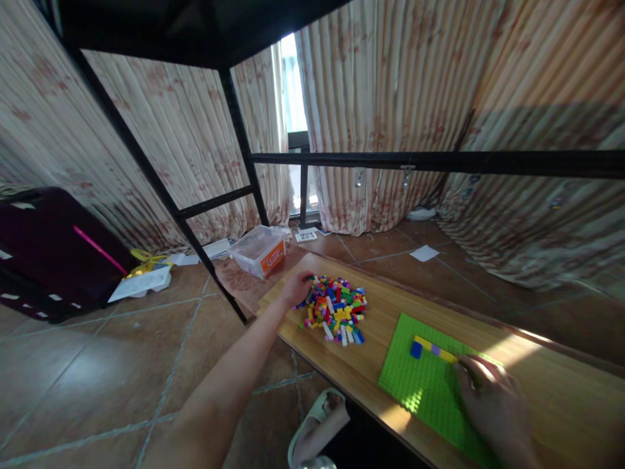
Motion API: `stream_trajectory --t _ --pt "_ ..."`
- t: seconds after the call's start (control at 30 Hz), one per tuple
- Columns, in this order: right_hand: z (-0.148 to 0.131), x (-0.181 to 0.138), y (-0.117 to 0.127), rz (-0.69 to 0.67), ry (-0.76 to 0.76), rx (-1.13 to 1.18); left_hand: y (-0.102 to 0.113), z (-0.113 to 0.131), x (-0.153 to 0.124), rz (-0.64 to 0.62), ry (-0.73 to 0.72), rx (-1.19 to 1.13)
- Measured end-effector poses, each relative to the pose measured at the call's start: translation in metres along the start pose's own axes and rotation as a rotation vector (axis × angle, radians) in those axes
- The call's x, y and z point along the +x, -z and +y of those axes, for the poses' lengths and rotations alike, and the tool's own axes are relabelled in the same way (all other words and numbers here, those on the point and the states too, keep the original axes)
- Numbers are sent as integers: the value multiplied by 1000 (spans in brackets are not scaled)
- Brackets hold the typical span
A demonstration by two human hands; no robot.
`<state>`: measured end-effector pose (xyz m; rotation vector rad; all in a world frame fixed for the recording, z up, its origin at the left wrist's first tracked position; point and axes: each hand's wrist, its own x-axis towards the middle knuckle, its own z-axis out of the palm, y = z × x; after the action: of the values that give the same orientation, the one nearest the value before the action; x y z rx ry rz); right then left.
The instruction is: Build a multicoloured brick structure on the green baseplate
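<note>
A pile of small coloured bricks (pixel 336 309) lies on a wooden board (pixel 371 365). My left hand (pixel 295 288) reaches into the pile's left edge, fingers curled down among the bricks; what they grip is hidden. To the right lies a green baseplate (pixel 420 384) carrying a short row of bricks (pixel 432 348), blue at the left end, then yellow and purple. My right hand (pixel 488 397) rests on the plate's right part, fingers bent and pressing at the row's right end.
A black metal bed frame (pixel 234 130) stands over the tiled floor, with curtains behind. A clear plastic box (pixel 258 250) sits on the floor past the board. A dark suitcase (pixel 43 254) is at far left. My sandalled foot (pixel 317 423) shows below the board.
</note>
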<state>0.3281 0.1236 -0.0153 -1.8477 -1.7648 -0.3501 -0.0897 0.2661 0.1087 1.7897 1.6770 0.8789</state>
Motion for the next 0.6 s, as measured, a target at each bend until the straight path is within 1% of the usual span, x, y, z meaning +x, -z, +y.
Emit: stream_trajectory --t 0.1,0.17,0.3,0.4,0.5,0.6 --pt "-6 2 5 -1 -4 -15 -8 15 -11 -31 -17 -85" --pt "-11 3 8 -16 -9 3 -24 28 -27 -91 -33 -140" --pt "-19 7 14 -35 -57 29 -75 53 -74 -277 -73 -240" --pt "-23 9 18 -56 -83 43 -112 68 -104 -410 -99 -377" --pt "-26 10 21 -64 -101 48 -135 82 -115 -522 -64 -368" --pt "-29 11 24 -56 -108 49 -144 96 -109 -574 -60 -252"
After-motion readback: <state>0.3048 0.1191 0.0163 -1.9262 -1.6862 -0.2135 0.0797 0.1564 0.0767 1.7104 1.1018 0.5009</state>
